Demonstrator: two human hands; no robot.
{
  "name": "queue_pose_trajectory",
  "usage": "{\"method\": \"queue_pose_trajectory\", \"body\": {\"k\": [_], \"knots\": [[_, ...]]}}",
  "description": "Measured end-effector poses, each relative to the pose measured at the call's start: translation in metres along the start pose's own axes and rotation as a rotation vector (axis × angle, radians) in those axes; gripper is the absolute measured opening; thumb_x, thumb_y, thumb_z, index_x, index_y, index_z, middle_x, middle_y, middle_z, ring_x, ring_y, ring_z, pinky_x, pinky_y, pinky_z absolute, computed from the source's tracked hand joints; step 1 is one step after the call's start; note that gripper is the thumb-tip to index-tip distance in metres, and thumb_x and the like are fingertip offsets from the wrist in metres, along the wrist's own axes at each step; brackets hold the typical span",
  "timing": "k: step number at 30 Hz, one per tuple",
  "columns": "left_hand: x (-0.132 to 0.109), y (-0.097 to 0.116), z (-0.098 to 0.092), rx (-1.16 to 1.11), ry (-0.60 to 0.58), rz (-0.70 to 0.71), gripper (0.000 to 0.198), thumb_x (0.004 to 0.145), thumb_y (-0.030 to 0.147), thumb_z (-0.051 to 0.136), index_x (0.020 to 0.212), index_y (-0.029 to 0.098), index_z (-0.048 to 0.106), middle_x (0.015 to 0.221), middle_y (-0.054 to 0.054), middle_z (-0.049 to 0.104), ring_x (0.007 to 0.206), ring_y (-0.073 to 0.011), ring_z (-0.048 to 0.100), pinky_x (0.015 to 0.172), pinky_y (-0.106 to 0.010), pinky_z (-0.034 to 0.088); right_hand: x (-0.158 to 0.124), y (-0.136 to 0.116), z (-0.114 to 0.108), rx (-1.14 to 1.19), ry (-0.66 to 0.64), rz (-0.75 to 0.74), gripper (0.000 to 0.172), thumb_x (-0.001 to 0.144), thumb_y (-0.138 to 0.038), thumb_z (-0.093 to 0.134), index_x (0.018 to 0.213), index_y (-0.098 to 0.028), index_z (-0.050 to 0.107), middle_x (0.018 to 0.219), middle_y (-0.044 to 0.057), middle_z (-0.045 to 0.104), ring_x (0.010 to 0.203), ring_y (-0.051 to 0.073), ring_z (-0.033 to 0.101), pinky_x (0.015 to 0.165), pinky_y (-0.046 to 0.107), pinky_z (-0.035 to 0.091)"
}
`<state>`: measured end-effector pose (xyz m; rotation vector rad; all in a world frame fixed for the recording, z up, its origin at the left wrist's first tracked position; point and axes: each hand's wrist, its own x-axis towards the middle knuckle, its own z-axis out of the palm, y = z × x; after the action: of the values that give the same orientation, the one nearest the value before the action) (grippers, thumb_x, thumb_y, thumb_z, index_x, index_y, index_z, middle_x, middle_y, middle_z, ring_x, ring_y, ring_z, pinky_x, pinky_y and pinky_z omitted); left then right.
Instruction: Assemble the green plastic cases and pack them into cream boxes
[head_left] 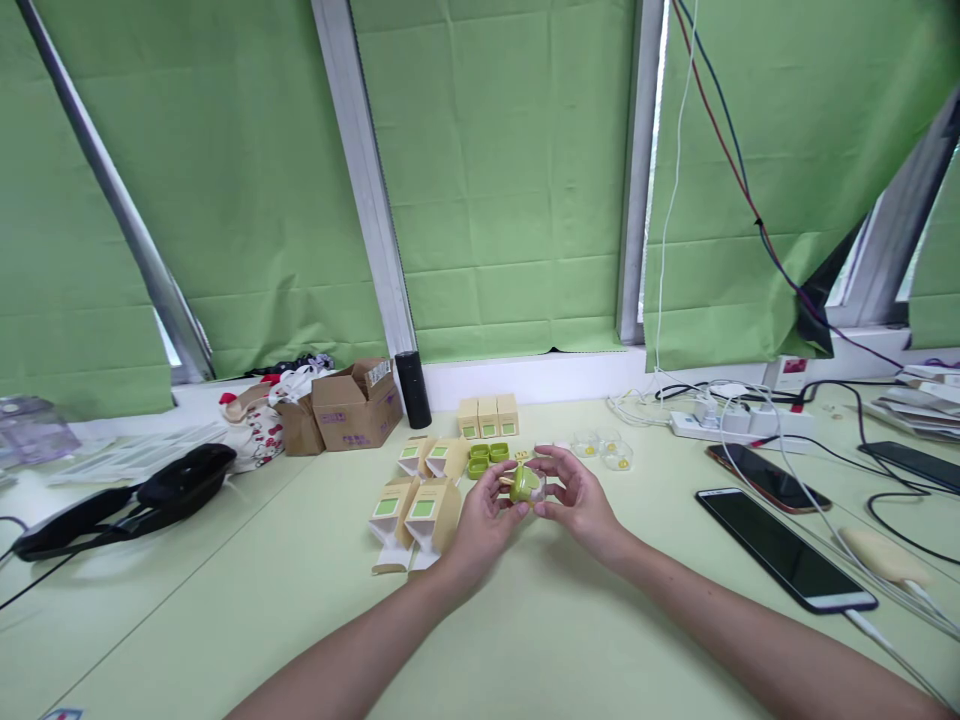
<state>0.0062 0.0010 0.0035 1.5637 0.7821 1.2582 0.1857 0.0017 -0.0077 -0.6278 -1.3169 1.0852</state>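
Between my two hands, above the table, is a small green plastic piece (523,484) with a clear, rounded part on its right side. My left hand (484,525) grips it from the left, with thumb and fingertips on the green part. From the right, my right hand (583,502) has its thumb and fingers curled about the clear part. The exact kind of piece is too small to make out. Just beyond my left hand sit several square green cups (487,458). Opened cardboard boxes (433,510) with green labels lie left of that hand. Clear round pieces with yellow spots (616,455) rest behind my right hand.
Three closed small boxes (488,416) stand at the back. A brown carton (357,405) and a black cylinder (413,388) are at back left, a black strapped object (135,500) further left. Two phones (784,548), cables and a power strip (739,428) occupy the right.
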Motion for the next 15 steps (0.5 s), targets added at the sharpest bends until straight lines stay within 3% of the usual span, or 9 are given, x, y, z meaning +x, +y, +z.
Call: {"method": "queue_pose_trajectory", "body": {"k": [4, 9, 12, 15], "knots": [[-0.001, 0.002, 0.0, 0.084, 0.023, 0.007, 0.054, 0.082, 0.033, 0.082, 0.131, 0.022, 0.062, 0.135, -0.013, 0.064, 0.115, -0.0257, 0.064, 0.102, -0.044, 0.052, 0.0, 0.0, -0.001, -0.032, -0.019, 0.0, 0.068, 0.066, -0.011, 0.077, 0.129, -0.03, 0.058, 0.126, 0.008, 0.066, 0.122, 0.028, 0.06, 0.092, 0.041, 0.051], [-0.004, 0.004, -0.004, 0.419, 0.085, 0.057, 0.047, 0.089, 0.029, 0.071, 0.135, 0.024, 0.062, 0.133, -0.012, 0.065, 0.117, -0.0279, 0.061, 0.106, -0.047, 0.047, 0.003, 0.006, -0.008, -0.133, 0.021, -0.018, 0.066, 0.065, -0.01, 0.064, 0.128, -0.029, 0.06, 0.125, 0.008, 0.066, 0.119, 0.027, 0.059, 0.088, 0.04, 0.052], [-0.006, 0.007, -0.008, 0.657, 0.04, 0.127, 0.043, 0.091, 0.027, 0.068, 0.134, 0.025, 0.063, 0.133, -0.011, 0.065, 0.126, -0.0314, 0.055, 0.11, -0.049, 0.042, 0.007, 0.012, -0.015, -0.204, 0.119, -0.004, 0.06, 0.064, -0.013, 0.061, 0.122, -0.028, 0.062, 0.117, 0.007, 0.069, 0.112, 0.026, 0.06, 0.08, 0.038, 0.052], [-0.007, 0.007, -0.01, 0.858, -0.048, 0.157, 0.038, 0.09, 0.027, 0.068, 0.128, 0.026, 0.065, 0.125, -0.01, 0.068, 0.122, -0.0336, 0.055, 0.105, -0.049, 0.043, 0.012, 0.018, -0.023, -0.284, 0.202, 0.037, 0.057, 0.061, -0.013, 0.059, 0.117, -0.027, 0.063, 0.109, 0.005, 0.071, 0.104, 0.026, 0.062, 0.076, 0.037, 0.051]]}}
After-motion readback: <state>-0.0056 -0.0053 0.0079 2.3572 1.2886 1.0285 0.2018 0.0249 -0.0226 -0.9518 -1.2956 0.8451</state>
